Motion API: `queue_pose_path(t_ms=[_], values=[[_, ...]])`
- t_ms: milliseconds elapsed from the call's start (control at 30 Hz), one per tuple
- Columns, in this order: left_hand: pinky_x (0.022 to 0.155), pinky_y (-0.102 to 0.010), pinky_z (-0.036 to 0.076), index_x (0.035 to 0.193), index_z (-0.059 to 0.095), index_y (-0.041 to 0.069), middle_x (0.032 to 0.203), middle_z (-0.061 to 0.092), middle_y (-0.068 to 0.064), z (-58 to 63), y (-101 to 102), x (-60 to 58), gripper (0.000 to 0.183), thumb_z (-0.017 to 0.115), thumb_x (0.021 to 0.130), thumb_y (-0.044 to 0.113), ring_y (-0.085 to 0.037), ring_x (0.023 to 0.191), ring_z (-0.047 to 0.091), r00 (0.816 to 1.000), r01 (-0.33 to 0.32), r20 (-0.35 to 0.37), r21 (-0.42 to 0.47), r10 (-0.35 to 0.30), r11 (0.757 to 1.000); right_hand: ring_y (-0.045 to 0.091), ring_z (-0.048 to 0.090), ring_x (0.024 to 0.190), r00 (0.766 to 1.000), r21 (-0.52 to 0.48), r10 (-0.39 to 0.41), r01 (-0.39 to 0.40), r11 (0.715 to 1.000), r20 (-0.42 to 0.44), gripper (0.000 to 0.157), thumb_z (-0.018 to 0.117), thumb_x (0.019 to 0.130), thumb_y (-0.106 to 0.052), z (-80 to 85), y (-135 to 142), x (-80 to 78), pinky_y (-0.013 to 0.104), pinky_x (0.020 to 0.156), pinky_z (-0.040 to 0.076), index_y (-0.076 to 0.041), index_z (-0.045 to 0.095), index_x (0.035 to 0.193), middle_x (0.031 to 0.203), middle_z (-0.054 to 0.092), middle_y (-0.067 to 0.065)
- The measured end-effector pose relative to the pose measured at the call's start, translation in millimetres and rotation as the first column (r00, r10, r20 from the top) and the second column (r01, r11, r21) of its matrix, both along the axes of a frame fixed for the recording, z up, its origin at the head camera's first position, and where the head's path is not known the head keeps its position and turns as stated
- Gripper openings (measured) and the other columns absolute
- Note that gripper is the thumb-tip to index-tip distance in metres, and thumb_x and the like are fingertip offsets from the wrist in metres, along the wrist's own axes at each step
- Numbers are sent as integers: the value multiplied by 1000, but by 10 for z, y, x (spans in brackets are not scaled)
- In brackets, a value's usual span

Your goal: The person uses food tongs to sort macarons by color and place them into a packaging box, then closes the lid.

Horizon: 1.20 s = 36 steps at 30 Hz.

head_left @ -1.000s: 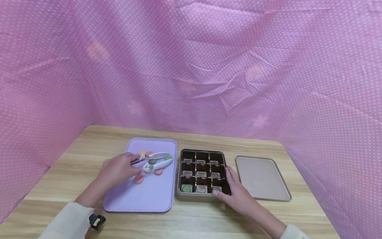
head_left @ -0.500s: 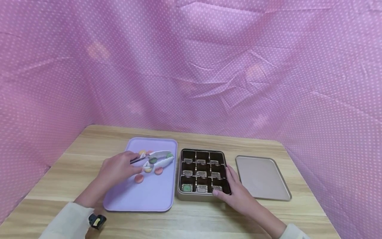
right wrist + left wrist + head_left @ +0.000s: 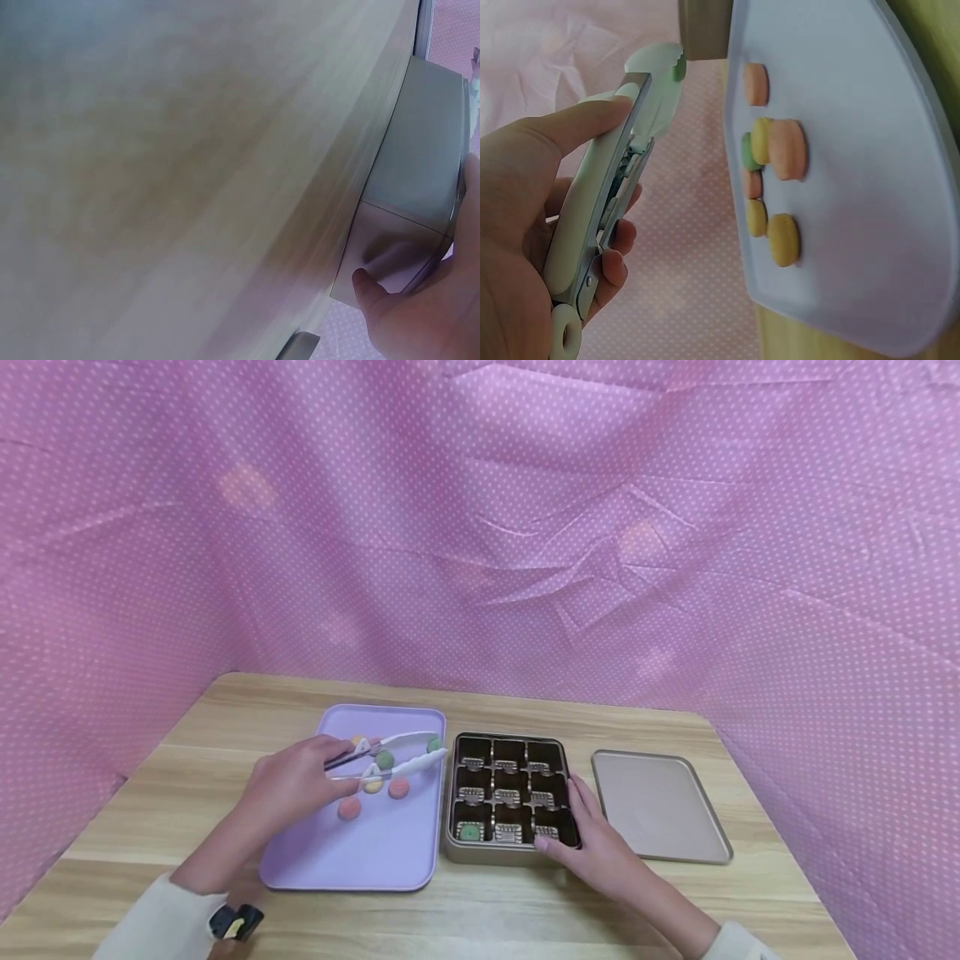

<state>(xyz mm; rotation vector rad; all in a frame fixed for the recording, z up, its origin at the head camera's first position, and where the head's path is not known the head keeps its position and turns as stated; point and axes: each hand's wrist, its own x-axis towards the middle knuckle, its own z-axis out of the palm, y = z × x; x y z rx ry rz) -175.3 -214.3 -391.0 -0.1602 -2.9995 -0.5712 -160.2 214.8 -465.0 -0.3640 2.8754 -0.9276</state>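
My left hand [image 3: 300, 777] grips a pair of white-tipped tongs [image 3: 592, 202] above the lavender tray [image 3: 345, 864]. Between the tong tips sits a green macaron [image 3: 433, 744], near the tray's right edge. Several pink, yellow and green macarons, among them a pink macaron [image 3: 787, 150], lie loose on the tray under the tongs. With its thumb at the front rim and fingers along the right side, my right hand [image 3: 603, 852] holds the near right corner of a divided tin box [image 3: 495, 854]. A green macaron [image 3: 469, 832] rests in the box's front left compartment; the other compartments show bare bottoms.
A flat metal lid [image 3: 660, 810] lies on the wooden table [image 3: 510, 914] to the right of the box. The box stands close beside the tray's right edge. Pink dotted cloth [image 3: 480, 527] hangs behind and at both sides.
My left hand's tongs, with the green macaron between their tips, have risen slightly and shifted right toward the box. My right hand and the box have stayed in place.
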Motion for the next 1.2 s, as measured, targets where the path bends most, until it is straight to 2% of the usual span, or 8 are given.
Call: queue_pose_path(t_ms=[100,200,333,533,633,733,967,1200], values=[[83,-62,49,135,65,17,134,66,-9,31,10,20,64,77,81,50,-39,119,63,999,24,-37,-2,-24,1000,46,32,146,1000,-1,-2,2,1000,1,111,66,86,-67,13,-12,-2,63,115,33,-17,4,164,171,-4,-2],[70,-49,51,134,66,18,129,69,-6,64,41,44,65,78,80,52,-29,100,68,997,50,-60,8,-50,999,46,32,146,1000,-2,-2,2,1000,4,111,66,86,-66,20,-24,-3,63,115,33,-16,4,164,171,-4,-1],[61,-34,44,136,65,22,128,69,-3,91,122,90,68,80,78,53,-18,82,61,995,77,-67,5,-77,997,46,32,147,1000,0,-1,1,1000,10,112,65,86,-68,16,-23,-2,63,115,32,-16,3,163,171,-6,-3],[72,-47,51,138,64,23,139,63,-7,96,216,137,73,82,75,56,-25,100,67,993,89,-82,-10,-90,996,45,30,148,1000,0,-2,2,1000,12,112,64,86,-69,5,-23,-7,63,116,31,-16,3,163,171,-6,-3],[73,-48,52,137,65,22,136,66,-6,84,237,132,73,83,74,56,-20,93,65,991,100,-91,-6,-100,995,45,30,147,1000,1,-5,5,1000,12,112,64,86,-69,7,-26,-8,63,115,32,-17,3,163,171,-6,-3],[74,-49,53,135,66,21,136,66,-5,71,257,123,72,83,74,55,-20,95,67,989,110,-100,-14,-111,994,45,31,147,1000,0,-9,9,1000,14,112,64,85,-70,10,-28,-6,64,115,32,-18,3,164,171,-6,-4],[84,-61,52,130,70,23,139,64,-2,31,334,95,62,83,75,49,-31,122,64,985,148,-79,-44,-151,988,46,31,147,1000,0,-10,10,1000,17,112,64,86,-69,7,-25,-4,64,114,33,-18,3,163,171,-6,-5],[74,-54,53,123,71,29,133,68,0,11,373,68,53,83,75,48,-26,110,69,984,165,-60,-56,-169,985,46,30,147,1000,-2,-7,7,1000,14,111,65,86,-68,6,-17,-10,64,115,32,-18,3,163,171,-6,-3]])
